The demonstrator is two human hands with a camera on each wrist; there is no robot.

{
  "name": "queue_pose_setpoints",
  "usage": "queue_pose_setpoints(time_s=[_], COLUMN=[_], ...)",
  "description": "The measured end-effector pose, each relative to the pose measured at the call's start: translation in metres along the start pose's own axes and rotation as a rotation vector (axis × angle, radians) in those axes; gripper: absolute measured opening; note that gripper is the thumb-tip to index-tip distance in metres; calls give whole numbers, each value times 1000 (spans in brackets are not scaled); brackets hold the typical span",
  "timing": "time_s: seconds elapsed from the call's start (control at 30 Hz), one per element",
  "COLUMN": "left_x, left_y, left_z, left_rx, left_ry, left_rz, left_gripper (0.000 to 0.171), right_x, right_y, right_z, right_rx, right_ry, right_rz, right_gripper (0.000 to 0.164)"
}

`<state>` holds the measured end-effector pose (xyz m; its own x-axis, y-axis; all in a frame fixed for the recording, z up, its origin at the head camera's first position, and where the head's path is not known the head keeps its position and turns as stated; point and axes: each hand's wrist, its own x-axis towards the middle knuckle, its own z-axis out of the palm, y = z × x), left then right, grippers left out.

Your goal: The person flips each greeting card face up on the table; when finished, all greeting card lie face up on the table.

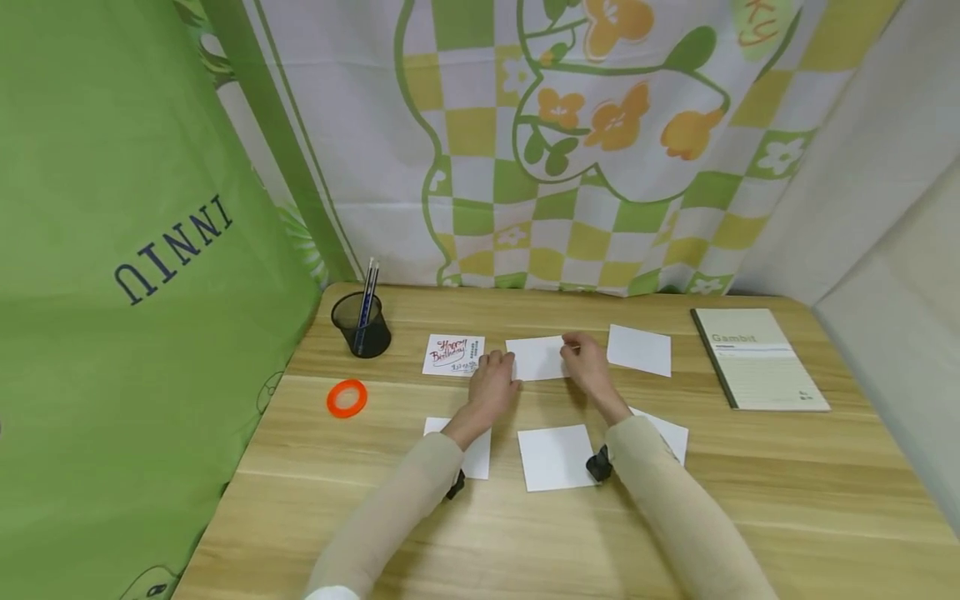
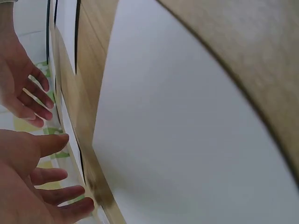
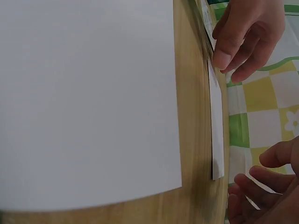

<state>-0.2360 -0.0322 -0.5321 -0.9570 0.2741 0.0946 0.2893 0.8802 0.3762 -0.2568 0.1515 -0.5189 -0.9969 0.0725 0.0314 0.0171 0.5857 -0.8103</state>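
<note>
A blank white card (image 1: 537, 358) lies on the table between my two hands. My left hand (image 1: 493, 387) is at its left end, fingers relaxed and slightly bent. At the other end is my right hand (image 1: 588, 367), its fingers loosely spread in the right wrist view. Neither hand visibly grips the card; whether the fingertips touch it I cannot tell. Just left of my left hand lies a card with red "Happy Birthday" lettering (image 1: 450, 352). Another blank card (image 1: 639, 350) is right of my right hand. Beneath my forearms lie more blank cards, including a middle one (image 1: 557, 458).
A black mesh pen cup (image 1: 362, 329) with pencils stands at the back left. In front of it lies an orange ring-shaped roll (image 1: 347, 398). A notebook (image 1: 761, 358) marked "Gambit" is at the right. Behind the wooden table (image 1: 750, 492) hangs a patterned curtain (image 1: 540, 192).
</note>
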Motion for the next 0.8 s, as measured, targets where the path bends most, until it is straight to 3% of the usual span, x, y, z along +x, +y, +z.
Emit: queue_pose_setpoints(time_s=[0.27, 0.8], left_x=[4, 7], left_y=[1, 12], left_z=[6, 6], left_rx=[143, 195], left_ry=[33, 16], left_rz=[53, 56], left_gripper=[45, 33], right_x=[0, -1], right_y=[2, 1], right_z=[0, 2], right_rx=[-156, -268], right_ry=[-25, -58], right_rz=[-41, -49], right_gripper=[42, 49])
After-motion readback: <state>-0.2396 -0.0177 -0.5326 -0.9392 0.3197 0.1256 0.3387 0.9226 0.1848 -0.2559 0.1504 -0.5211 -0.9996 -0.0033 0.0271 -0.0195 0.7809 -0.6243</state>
